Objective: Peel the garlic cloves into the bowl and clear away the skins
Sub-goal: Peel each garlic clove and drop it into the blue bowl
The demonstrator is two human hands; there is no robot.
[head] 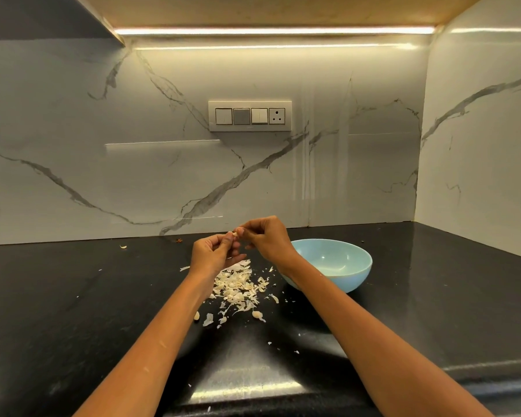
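Both hands, left and right, raised together, pinch one garlic clove (fingers curled).

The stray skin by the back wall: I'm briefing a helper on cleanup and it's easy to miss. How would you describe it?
Start at the black countertop and follow its back edge, where it meets the marble wall. Left of the hands, well away from the main skin pile, lies the stray skin, a small pale curl. It lies alone near the wall, not among the scattered flakes.
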